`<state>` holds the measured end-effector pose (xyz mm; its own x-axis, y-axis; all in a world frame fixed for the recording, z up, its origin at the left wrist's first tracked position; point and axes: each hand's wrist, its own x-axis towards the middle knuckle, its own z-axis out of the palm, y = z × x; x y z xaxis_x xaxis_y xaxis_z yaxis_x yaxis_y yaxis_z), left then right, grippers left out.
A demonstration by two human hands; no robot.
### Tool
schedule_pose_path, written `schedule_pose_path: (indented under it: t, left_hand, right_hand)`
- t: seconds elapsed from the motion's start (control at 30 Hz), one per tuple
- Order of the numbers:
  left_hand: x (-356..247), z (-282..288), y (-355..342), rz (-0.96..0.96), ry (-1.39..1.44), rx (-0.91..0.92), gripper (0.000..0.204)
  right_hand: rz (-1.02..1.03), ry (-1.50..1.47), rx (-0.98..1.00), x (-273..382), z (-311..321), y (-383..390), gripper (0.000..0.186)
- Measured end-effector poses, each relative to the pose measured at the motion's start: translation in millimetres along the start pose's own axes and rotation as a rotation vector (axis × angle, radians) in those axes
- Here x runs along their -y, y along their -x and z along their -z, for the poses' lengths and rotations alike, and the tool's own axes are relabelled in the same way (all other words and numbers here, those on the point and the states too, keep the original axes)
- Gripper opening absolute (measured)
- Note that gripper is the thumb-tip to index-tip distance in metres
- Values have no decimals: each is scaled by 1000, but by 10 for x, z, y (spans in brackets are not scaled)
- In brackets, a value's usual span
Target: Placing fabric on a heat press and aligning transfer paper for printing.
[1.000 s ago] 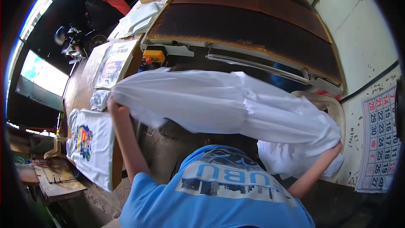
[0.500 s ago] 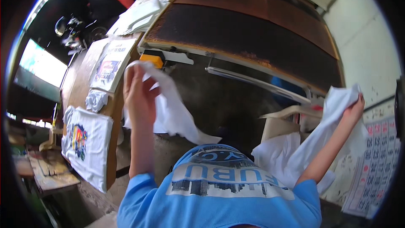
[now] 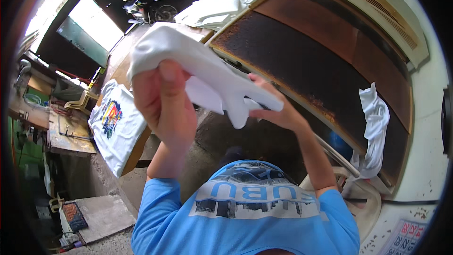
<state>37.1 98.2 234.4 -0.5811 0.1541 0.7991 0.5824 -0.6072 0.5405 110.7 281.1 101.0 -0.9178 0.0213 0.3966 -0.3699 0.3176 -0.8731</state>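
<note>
Step in hand, by the look of it: raising and straightening a white cloth (image 3: 177,45). It's up in front of the chest, off the desk (image 3: 126,60), bunched between both hands. Left hand (image 3: 167,101): fingers closed on the near end, thumb in front. Right hand (image 3: 283,111): fingers narrow around the far end, exact pinch partly hidden. Next move probably calls for firm edge grips and spreading the folds. Printed white T-shirt (image 3: 114,114) lies on the desk, left.
</note>
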Motion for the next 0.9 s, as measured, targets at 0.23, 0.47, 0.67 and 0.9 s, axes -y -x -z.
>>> schedule_pose_path:
  t: [0.23,0.47,0.67,0.9]
  left_hand:
    - [548,869,-452,-142,-438,-79,11]
    - [2373,272,-1566,-583,-1172,696,30]
    - [3453,344,-792,29,-841,750,24]
    - [3347,690,421,699,-835,904,20]
  right_hand:
    - [-185,-209,-6,388,752,-2,19]
    - [-110,-217,-828,153,2136,-278,24]
    - [-885,133,-1182,-606,2114,836,33]
    - [-939,219,-1227,-686,1149,1361,21]
